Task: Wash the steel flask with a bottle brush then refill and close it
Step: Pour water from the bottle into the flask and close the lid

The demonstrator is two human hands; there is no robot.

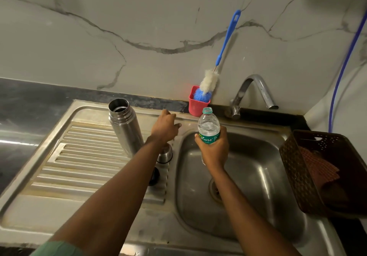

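Right hand [213,150] grip around water bottle [208,124]; left hand [163,129] grip unclear; flask cap [165,154] half under forearm [123,186].

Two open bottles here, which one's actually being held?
The clear plastic water bottle with the green label: the right hand grips it over the sink. The steel flask stands on the drainboard with no hand on it.
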